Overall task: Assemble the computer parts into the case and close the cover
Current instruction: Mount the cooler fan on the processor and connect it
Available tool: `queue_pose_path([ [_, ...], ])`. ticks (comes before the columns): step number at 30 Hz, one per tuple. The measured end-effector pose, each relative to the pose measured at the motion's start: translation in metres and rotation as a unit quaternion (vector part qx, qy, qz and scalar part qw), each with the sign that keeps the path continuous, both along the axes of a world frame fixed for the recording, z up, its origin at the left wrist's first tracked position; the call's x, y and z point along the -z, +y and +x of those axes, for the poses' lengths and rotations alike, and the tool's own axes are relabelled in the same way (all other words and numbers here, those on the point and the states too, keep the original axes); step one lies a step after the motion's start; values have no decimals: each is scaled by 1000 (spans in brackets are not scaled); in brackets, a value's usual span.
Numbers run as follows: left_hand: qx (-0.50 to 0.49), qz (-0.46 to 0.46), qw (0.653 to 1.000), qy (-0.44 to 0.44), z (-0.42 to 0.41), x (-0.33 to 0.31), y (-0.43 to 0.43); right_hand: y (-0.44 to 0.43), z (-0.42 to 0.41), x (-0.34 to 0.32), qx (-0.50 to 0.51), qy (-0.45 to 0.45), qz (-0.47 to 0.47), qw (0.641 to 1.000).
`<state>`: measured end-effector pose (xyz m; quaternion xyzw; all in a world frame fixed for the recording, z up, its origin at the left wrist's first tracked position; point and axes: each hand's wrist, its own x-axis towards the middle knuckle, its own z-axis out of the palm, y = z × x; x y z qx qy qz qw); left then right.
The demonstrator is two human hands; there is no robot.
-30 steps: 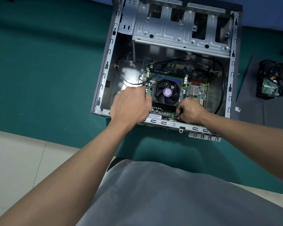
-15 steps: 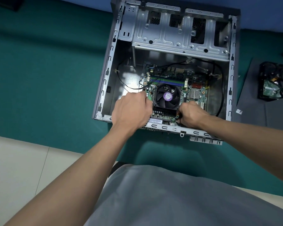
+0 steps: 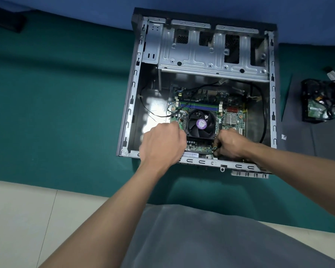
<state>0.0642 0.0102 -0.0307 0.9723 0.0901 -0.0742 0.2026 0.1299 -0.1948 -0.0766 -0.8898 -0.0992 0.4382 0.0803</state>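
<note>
Case [image 3: 132, 97]: shown lying open on the green table [image 3: 56, 93], its near rim crossed by both wrists, the cover not yet fitted.
Motherboard [image 3: 234, 120]: seen on the case floor, directly under and between the two hands.
Fan [image 3: 201, 123]: a black cooler fan with a purple hub, framed between the hands and just beyond the knuckles.
Left hand [image 3: 162, 145]: pictured knuckles up with fingers curled down against the left edge of the motherboard, beside the fan; whether anything is gripped cannot be told, as the fingertips are hidden.
Right hand [image 3: 230, 144]: fingers are curled and pinched together on a small dark part [image 3: 214, 149] at the near edge of the motherboard; what the part is cannot be made out.
Drive cage [image 3: 201, 60]: bare metal, spanning the case well beyond both hands.
Black cable [image 3: 264, 117]: looped along the case wall just to the right of the right hand.
Dark panel [image 3: 317, 140]: laid flat on the table well to the right of the right hand, outside the case.
Loose component [image 3: 321, 102]: a black unit with wires, set on the far end of that panel.
</note>
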Motion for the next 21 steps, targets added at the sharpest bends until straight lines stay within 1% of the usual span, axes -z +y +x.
queue_pose_path([
  [9, 48, -5, 999, -1, 1, 4, 5, 13, -2, -4, 6, -7, -38, 999],
  [12, 70, -11, 997, 6, 1, 3, 6, 19, -2, -16, -15, -12, -54, 998],
  [14, 72, -14, 997, 13, -1, 4, 8, 21, -3, -32, -33, -18, -38, 999],
  [15, 72, -11, 997, 16, -2, 4, 10, 19, -4, -42, -40, -50, -20, 998],
  [16, 73, -7, 997, 18, -4, 4, 10, 14, -5, -51, -44, -122, 4, 992],
  [17, 77, 0, 997, 17, -5, 4, 10, 7, -8, -59, -43, -229, 27, 972],
  [19, 95, 15, 995, 18, -4, 3, 9, -12, -15, -70, -15, -432, 50, 900],
  [20, 103, 26, 994, 15, -4, 2, 8, -22, -19, -72, 9, -495, 44, 868],
  [21, 109, 42, 993, 7, -3, 1, 7, -30, -24, -71, 34, -516, 32, 856],
])
